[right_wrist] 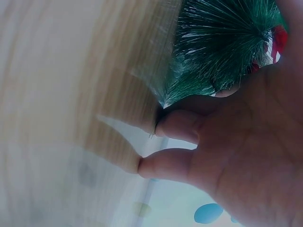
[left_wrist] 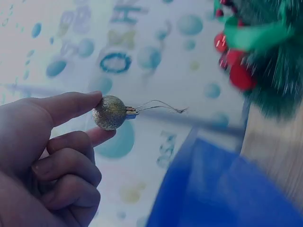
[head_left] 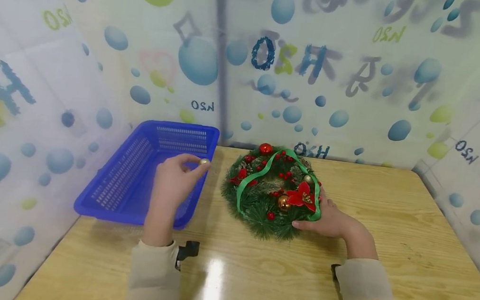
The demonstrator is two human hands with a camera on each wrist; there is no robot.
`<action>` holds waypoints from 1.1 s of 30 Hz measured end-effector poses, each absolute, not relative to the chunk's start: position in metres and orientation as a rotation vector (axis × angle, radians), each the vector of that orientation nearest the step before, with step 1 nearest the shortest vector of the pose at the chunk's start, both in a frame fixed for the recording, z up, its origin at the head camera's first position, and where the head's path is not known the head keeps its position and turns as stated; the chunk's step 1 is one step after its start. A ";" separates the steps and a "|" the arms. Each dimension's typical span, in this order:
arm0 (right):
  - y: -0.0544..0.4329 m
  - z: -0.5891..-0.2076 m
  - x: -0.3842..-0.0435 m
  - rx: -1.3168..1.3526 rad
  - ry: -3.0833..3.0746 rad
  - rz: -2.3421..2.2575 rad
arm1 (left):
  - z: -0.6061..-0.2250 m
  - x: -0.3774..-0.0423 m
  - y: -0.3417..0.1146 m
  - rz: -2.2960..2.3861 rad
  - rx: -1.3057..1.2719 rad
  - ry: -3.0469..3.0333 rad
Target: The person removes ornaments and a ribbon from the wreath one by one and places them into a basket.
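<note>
My left hand (head_left: 173, 180) is raised over the right side of the blue basket, pinching a small gold glitter bauble (left_wrist: 110, 112) between thumb and forefinger. A thin hanging loop (left_wrist: 161, 105) trails from the bauble's cap, and the other fingers are curled into the palm. On the table lies a green Christmas wreath (head_left: 255, 220) with red berries, red flowers, baubles and a green ribbon (head_left: 244, 186). My right hand (head_left: 334, 220) holds the wreath's right edge, thumb in front and fingers behind. Two of its fingertips touch the tabletop in the right wrist view.
The blue plastic basket (head_left: 129, 218) stands left of the wreath, near the back-left edge of the wooden table (head_left: 271, 286). A patterned sheet (head_left: 344, 87) hangs behind the table and at both sides.
</note>
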State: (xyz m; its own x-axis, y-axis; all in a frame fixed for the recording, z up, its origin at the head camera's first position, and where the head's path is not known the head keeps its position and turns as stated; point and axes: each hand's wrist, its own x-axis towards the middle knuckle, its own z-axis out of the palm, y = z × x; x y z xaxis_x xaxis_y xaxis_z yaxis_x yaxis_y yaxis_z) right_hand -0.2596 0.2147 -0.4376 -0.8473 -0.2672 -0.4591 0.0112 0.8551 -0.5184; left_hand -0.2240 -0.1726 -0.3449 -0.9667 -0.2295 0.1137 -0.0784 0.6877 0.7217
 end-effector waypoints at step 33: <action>0.214 -0.435 -0.257 -0.187 2.501 -0.720 | -0.374 -0.219 -0.275 -1.039 0.479 -2.907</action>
